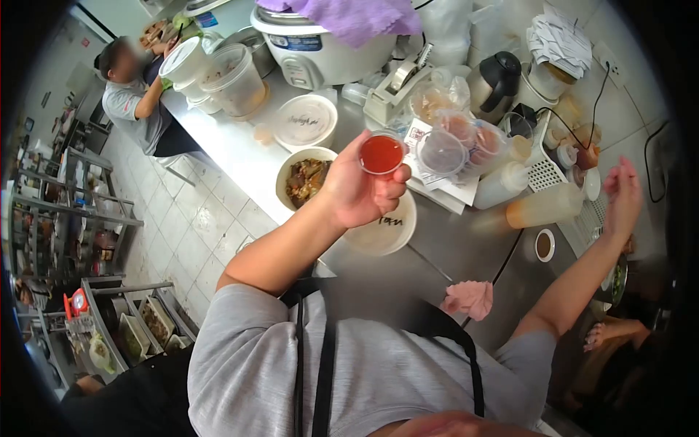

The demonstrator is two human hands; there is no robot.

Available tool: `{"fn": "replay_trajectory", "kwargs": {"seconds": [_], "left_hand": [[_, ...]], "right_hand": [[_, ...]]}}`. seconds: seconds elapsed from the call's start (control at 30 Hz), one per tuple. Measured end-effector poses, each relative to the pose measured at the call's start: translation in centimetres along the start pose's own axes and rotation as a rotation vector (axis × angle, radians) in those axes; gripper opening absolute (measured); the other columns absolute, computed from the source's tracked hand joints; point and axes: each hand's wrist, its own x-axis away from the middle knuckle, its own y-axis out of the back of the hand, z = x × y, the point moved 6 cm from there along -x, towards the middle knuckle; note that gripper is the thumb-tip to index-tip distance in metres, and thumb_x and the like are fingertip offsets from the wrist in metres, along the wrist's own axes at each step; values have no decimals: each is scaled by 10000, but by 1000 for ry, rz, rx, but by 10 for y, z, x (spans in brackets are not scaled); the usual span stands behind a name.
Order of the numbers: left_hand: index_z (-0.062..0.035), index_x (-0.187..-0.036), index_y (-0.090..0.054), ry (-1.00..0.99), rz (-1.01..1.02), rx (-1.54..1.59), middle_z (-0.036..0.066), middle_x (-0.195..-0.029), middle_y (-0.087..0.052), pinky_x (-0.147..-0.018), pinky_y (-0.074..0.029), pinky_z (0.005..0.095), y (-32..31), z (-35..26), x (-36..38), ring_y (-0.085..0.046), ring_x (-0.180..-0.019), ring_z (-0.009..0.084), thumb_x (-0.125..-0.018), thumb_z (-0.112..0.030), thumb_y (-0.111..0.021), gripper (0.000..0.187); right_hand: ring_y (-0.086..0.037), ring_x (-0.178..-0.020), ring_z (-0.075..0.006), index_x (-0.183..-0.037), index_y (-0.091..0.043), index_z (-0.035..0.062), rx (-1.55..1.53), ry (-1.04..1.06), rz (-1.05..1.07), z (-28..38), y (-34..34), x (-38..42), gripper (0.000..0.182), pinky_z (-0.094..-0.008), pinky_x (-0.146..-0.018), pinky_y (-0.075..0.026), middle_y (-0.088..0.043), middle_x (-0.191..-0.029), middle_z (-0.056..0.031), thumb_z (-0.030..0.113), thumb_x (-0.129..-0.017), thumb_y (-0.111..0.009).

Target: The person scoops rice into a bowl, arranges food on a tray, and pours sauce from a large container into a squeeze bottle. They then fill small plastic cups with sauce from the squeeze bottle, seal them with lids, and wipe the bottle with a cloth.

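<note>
My left hand (368, 186) is closed around a small clear cup of red sauce (381, 153), held up over the counter. Below it are a round lidded container with writing (382, 226) and an open bowl of cooked food (304, 178). Another white lidded bowl (306, 120) sits just behind. Far to the right, my right hand (622, 197) is raised with its fingers stretched out and nothing visible in them. Closest to that hand are sauce bottles in a white basket (555, 178) and a squeeze bottle lying on its side (546, 206).
A rice cooker (306, 54) with a purple cloth, a tape dispenser (397, 91) and a black thermos (496, 80) line the back. Bagged sauce cups (444, 149) lie mid-counter. A small brown-sauce cup (545, 245) and pink cloth (468, 298) are nearer. Another person (135, 98) works at far left.
</note>
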Motion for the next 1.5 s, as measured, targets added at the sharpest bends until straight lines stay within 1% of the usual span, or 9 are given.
{"fn": "replay_trajectory", "kwargs": {"seconds": [0.1,0.17,0.33,0.53,0.63,0.77,1.1,1.3,1.5], "left_hand": [[-136,-954,-497,49,87,8,47,-705,-436,-420,-250,196,-2,-4,13,-333,-519,106,-844,-502,-301,430],[-130,-958,-496,87,86,-12,51,-699,-430,-417,-245,200,-2,-9,27,-329,-508,112,-848,-505,-280,446],[-119,-930,-490,220,66,-94,61,-675,-437,-410,-229,208,27,-32,65,-318,-475,119,-845,-523,-244,481],[-107,-853,-490,313,-85,-286,57,-646,-459,-391,-216,211,90,-89,109,-332,-454,118,-847,-516,-237,481],[-99,-828,-484,272,-122,-331,48,-638,-483,-382,-239,212,117,-128,129,-391,-456,125,-853,-509,-227,484],[-99,-825,-477,154,-109,-419,56,-634,-498,-373,-273,221,141,-169,149,-428,-445,135,-868,-485,-223,465],[-68,-830,-506,44,-241,-534,61,-596,-513,-339,-305,213,190,-212,167,-442,-419,137,-868,-532,-154,583],[-65,-830,-532,-180,-518,-803,52,-620,-540,-378,-346,216,233,-246,155,-500,-526,115,-854,-559,-126,640],[-43,-626,-485,-566,-489,-1139,49,-576,-502,-441,-369,260,232,-265,142,-450,-501,120,-902,-426,-224,540]], "right_hand": [[-498,-567,-42,-1083,-499,34,3,-148,481,53,-141,109,273,-169,-524,-410,-543,-752,-3,166,-844,-487],[-510,-608,-56,-1216,-401,60,-27,-280,696,64,-223,163,380,-179,-541,-415,-537,-842,-18,130,-845,-450],[-477,-695,-58,-1248,-369,65,-662,-211,639,79,-326,218,391,-188,-580,-400,-503,-928,-21,171,-877,-434],[-461,-732,-50,-1013,-474,33,-499,-199,421,97,-449,251,220,-187,-676,-386,-496,-856,-1,209,-896,-413],[-471,-755,-60,-1007,-473,29,-579,-401,458,94,-503,264,232,-198,-690,-394,-500,-857,-15,224,-894,-417],[-509,-786,-126,-1026,-465,3,-389,-361,503,101,-554,271,295,-248,-679,-433,-472,-975,-90,258,-883,-429],[-543,-815,-317,-969,-516,-19,356,43,593,110,-616,275,328,-359,-729,-437,-554,-875,-209,273,-847,-432],[-563,-760,-366,-925,-487,-29,504,-261,456,62,-644,277,381,-428,-676,-434,-583,-838,-215,337,-825,-446],[-560,-764,-375,-957,-463,-41,396,-182,360,49,-662,282,399,-437,-673,-431,-582,-806,-229,337,-829,-439]]}}
